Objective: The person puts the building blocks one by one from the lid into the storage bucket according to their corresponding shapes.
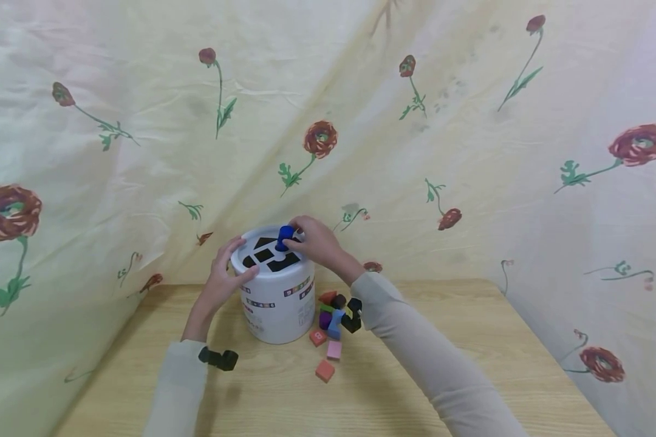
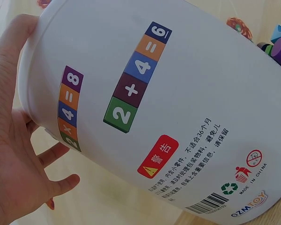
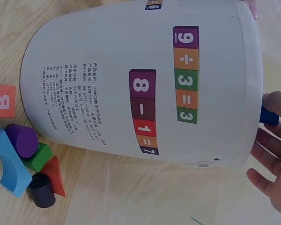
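A white bucket (image 1: 277, 309) stands upright, its white lid (image 1: 266, 231) cut with dark shaped openings. My left hand (image 1: 225, 280) rests at the left of the rim, fingers spread and thumb on the near edge; two fingers reach past the rim in the left wrist view. Over the lid's right side, my right hand (image 1: 319, 244) pinches a blue cylindrical block (image 1: 285, 233) between thumb and fingers. The block stands slightly tilted, its lower end close at the lid. Only a small part of the blue block (image 3: 269, 116) shows in the right wrist view.
Right of the bucket on the wooden table (image 1: 268, 388) lie a blue arch block (image 3: 11, 164), a purple cylinder (image 3: 21, 140), a green block (image 3: 39, 157), a red wedge (image 3: 55, 176) and a black cylinder (image 3: 41, 191). Nearer are a pink block (image 1: 334, 349) and orange-red blocks (image 1: 325, 371). Flowered cloth (image 1: 470, 182) hangs behind.
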